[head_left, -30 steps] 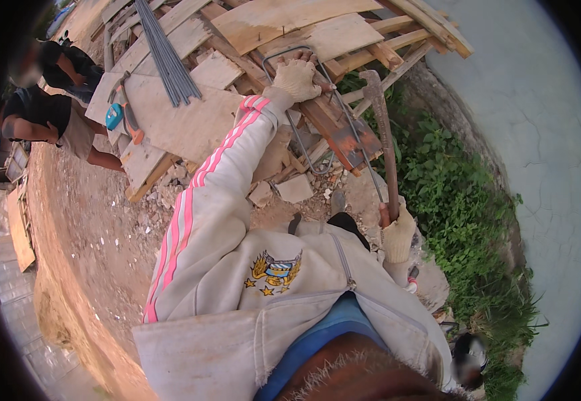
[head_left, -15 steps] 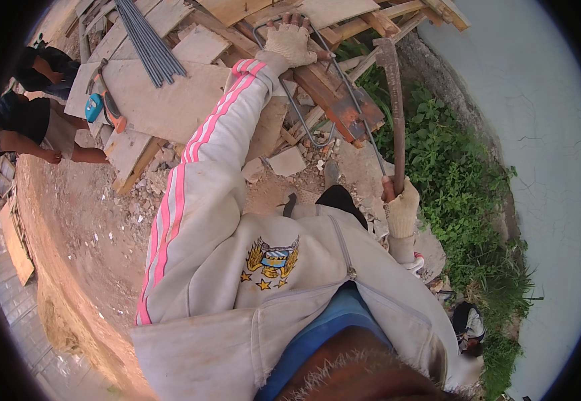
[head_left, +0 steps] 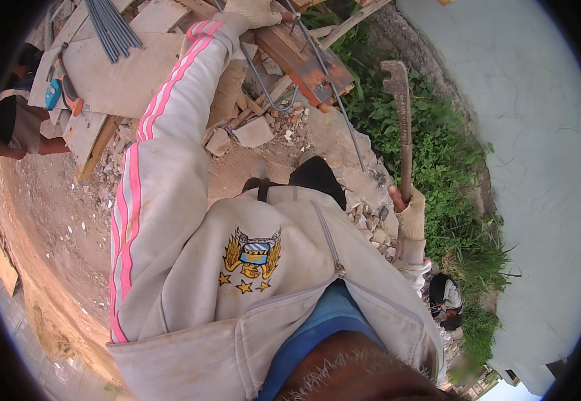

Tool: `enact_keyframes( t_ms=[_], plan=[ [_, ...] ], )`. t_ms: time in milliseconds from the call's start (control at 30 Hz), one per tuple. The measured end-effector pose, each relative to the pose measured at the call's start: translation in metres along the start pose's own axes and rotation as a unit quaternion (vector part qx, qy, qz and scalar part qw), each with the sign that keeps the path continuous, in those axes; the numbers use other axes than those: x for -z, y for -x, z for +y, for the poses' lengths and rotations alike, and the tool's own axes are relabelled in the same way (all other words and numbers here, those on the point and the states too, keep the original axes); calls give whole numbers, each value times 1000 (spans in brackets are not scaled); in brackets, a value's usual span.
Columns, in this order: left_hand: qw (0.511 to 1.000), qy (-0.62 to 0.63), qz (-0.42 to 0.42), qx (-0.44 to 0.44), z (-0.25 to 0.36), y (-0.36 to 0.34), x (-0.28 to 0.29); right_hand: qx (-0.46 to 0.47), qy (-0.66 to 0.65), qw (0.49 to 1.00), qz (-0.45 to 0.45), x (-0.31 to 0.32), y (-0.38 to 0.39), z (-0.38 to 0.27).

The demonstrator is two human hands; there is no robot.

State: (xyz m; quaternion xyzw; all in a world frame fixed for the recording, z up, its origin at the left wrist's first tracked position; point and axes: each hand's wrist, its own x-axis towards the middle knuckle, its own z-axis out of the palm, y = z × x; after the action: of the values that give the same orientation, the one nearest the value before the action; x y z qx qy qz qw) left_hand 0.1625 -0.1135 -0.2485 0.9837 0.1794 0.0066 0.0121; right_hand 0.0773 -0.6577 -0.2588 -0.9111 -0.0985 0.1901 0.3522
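Head view: one rusty bending bar (head_left: 400, 120), one bent steel rod (head_left: 273, 80); right hand (head_left: 410, 215), gloved, is clenched round the bar's lower end, bar rising upright above it; left hand (head_left: 253, 11), gloved, rests on the rod's upper end, its grip unclear; bundled rebar (head_left: 110, 27) lies left of it.

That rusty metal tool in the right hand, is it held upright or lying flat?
Upright. The rusty tool rises from the gloved right hand, whose grip wraps its lower end, and its notched head points up, clear of the rubble.
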Motion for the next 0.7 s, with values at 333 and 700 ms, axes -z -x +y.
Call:
enact_keyframes(
  t_ms=[333, 700],
  plan=[
    [999, 2, 46, -3, -5, -17, -31, 151, 297, 943, -9, 72, -70, 0],
    [998, -34, 60, -6, 2, -12, -25, 296, 396, 868, -41, 103, -162, 4]
  ],
)
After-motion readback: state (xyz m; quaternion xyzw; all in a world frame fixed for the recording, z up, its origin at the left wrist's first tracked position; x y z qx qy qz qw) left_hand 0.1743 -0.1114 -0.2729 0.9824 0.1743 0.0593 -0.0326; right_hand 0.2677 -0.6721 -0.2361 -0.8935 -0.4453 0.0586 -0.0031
